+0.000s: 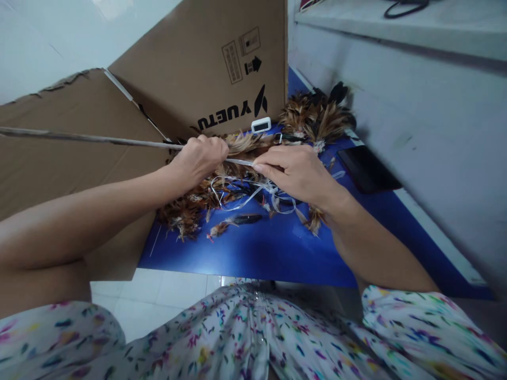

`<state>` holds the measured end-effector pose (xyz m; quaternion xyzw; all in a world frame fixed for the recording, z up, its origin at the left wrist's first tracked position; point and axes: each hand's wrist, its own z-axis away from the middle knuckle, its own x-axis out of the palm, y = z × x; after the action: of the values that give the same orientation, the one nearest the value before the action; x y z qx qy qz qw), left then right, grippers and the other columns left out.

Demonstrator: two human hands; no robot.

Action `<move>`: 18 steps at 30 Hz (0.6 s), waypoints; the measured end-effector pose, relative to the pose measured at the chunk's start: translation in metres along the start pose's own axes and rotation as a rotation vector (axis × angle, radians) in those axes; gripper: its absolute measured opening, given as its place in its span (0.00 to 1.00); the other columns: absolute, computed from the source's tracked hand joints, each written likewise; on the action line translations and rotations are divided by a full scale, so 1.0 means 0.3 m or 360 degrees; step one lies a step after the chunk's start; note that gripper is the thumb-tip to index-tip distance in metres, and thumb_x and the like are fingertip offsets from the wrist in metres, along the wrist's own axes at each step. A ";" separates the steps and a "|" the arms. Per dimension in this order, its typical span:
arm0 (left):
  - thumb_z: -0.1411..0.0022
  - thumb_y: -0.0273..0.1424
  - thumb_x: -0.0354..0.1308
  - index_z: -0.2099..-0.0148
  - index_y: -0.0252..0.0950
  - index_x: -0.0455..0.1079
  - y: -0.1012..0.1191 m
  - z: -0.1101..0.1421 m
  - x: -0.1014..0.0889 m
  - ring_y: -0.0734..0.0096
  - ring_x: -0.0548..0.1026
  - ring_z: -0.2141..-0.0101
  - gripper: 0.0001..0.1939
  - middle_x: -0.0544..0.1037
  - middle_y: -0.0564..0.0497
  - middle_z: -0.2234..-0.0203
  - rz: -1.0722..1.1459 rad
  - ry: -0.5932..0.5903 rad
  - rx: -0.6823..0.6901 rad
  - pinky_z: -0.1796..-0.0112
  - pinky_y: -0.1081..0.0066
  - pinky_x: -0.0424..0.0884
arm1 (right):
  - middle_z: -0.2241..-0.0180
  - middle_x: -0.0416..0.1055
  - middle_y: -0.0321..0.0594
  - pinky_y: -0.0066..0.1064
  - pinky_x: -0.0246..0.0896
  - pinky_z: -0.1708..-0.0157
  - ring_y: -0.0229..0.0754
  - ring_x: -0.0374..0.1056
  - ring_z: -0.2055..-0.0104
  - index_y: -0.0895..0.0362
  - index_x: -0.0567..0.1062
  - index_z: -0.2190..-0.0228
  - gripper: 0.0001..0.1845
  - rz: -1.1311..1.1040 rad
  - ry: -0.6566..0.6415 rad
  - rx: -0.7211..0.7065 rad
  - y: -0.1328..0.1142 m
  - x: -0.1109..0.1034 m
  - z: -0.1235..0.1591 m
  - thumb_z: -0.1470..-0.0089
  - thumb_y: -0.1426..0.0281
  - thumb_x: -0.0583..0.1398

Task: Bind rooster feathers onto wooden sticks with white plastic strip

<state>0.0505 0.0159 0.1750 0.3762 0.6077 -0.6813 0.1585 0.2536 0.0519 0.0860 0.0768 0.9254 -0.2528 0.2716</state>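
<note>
My left hand (204, 157) is wrapped round a long thin stick (91, 138), which runs out to the left edge of the view. Between my hands stretches a short pale strip (241, 162); I cannot tell whether it is the stick's end or plastic wound on it. My right hand (295, 171) pinches its right end between thumb and fingers. Below lies a loose tangle of clear plastic ribbon (277, 200). Brown feathers (182, 216) lie under and around both hands, and one loose dark-tipped feather (237, 222) rests nearer me.
A blue table (245, 253) carries everything. Cardboard panels (166, 68) stand at the back and left. A small white device (261, 125) sits behind my hands. To the right are a feather bundle (320, 116) and a dark phone (368, 168), beside a wall (428, 132).
</note>
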 end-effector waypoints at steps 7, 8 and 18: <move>0.31 0.25 0.32 0.46 0.29 0.65 -0.023 -0.025 -0.021 0.56 0.75 0.57 0.23 0.74 0.36 0.60 0.0334 0.0130 -0.0374 0.57 0.62 0.69 | 0.67 0.79 0.37 0.30 0.61 0.63 0.39 0.72 0.66 0.55 0.81 0.63 0.15 -0.0150 0.0065 0.0088 -0.025 0.022 0.007 0.37 0.64 0.55; 0.31 0.25 0.32 0.46 0.30 0.64 -0.021 -0.029 -0.013 0.56 0.76 0.56 0.22 0.74 0.36 0.59 0.0367 0.0116 -0.0428 0.56 0.61 0.69 | 0.67 0.79 0.37 0.30 0.60 0.63 0.39 0.72 0.66 0.54 0.81 0.62 0.15 -0.0166 0.0053 0.0113 -0.029 0.027 0.009 0.37 0.64 0.55; 0.36 0.33 0.52 0.58 0.35 0.63 -0.034 -0.048 0.198 0.54 0.76 0.57 0.07 0.76 0.42 0.67 0.1393 0.0422 -0.0485 0.53 0.59 0.71 | 0.73 0.75 0.37 0.29 0.59 0.66 0.36 0.68 0.70 0.59 0.79 0.70 0.12 -0.0661 -0.0244 0.0162 0.000 0.032 -0.005 0.41 0.68 0.57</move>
<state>0.0087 0.0461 0.1409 0.6526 0.5002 -0.4000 0.4048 0.2449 0.0528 0.0820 -0.1211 0.8841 -0.3546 0.2792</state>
